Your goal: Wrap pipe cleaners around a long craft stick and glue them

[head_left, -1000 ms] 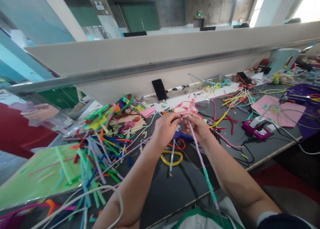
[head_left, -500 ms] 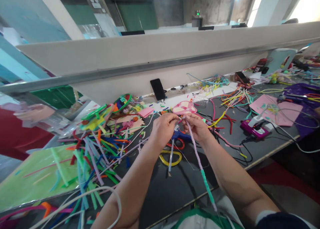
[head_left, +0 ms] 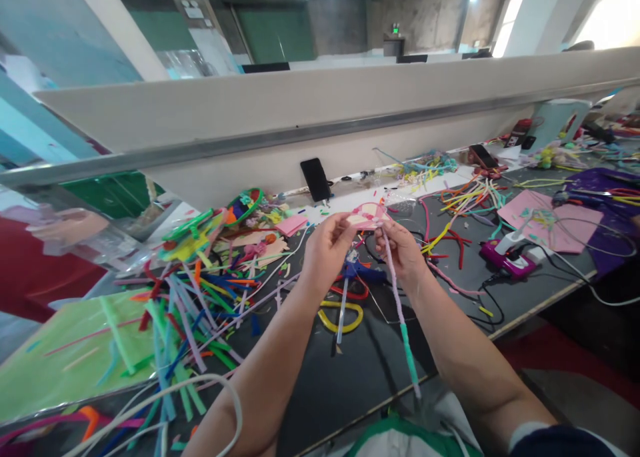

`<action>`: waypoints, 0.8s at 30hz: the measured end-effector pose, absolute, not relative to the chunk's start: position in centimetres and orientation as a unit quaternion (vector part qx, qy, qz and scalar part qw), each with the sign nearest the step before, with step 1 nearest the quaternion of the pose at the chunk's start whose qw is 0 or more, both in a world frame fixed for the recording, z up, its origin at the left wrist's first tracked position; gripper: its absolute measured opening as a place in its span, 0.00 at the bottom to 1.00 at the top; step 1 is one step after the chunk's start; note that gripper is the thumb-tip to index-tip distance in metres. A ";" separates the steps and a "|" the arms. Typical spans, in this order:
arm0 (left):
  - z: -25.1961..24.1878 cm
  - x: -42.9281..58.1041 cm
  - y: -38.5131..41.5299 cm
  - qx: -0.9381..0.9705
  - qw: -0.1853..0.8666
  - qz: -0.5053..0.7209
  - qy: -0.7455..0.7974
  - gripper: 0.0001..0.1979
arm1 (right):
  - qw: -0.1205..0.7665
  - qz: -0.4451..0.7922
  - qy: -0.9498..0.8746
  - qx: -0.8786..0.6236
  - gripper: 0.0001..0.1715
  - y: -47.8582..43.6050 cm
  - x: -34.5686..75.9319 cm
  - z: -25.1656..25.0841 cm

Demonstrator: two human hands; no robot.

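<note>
My left hand (head_left: 327, 249) and my right hand (head_left: 403, 249) are raised close together above the dark table (head_left: 350, 370), both pinched shut. Between them they hold the top end of a long fuzzy pipe cleaner (head_left: 397, 304), lilac above and green at its lower end, which hangs down toward my lap. A pink foam shape (head_left: 369, 215) lies just behind the fingertips; I cannot tell whether the fingers touch it. Below my hands lie a blue glue gun (head_left: 361, 272), a red loop and a yellow loop (head_left: 343, 317).
A heap of coloured foam strips and pipe cleaners (head_left: 200, 297) covers the table's left, on a green sheet (head_left: 75, 350). A black phone (head_left: 316, 178) leans on the grey partition. At the right lie a pink sheet (head_left: 550, 217), a purple-and-white glue gun (head_left: 505, 256) and cables.
Both hands have lifted slightly and moved toward the pink foam shape. The pipe cleaner has been drawn upward, so its green end hangs higher.
</note>
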State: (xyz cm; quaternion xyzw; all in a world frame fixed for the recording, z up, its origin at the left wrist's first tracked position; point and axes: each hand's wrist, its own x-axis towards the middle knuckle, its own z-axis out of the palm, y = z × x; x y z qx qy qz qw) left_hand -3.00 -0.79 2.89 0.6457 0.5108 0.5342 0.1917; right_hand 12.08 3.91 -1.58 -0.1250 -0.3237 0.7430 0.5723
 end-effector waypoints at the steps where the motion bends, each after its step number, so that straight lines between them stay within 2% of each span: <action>1: 2.7 -2.6 -0.8 0.612 0.258 0.559 0.496 0.18 | 0.589 0.739 -0.301 -0.128 0.10 4.3 12.4 -1.6; 4: 2.1 -1.0 -1.0 0.512 0.448 0.557 0.476 0.18 | 0.632 0.722 -0.251 -0.128 0.10 5.3 13.4 -1.8; 9: 0.9 1.7 -2.2 0.341 0.620 0.551 0.442 0.15 | 0.664 0.710 -0.223 -0.075 0.10 5.8 14.4 -1.6; 14: -0.6 4.0 -4.1 0.327 0.782 0.371 0.380 0.13 | 0.686 0.681 -0.247 -0.066 0.07 5.6 14.7 -1.4; 16: -0.9 4.8 -4.9 0.342 0.799 0.340 0.359 0.12 | 0.686 0.672 -0.270 -0.070 0.06 5.5 14.8 -1.3; 24: -0.4 4.7 -5.4 0.383 0.773 0.383 0.330 0.10 | 0.662 0.686 -0.300 -0.033 0.06 4.5 15.2 -0.3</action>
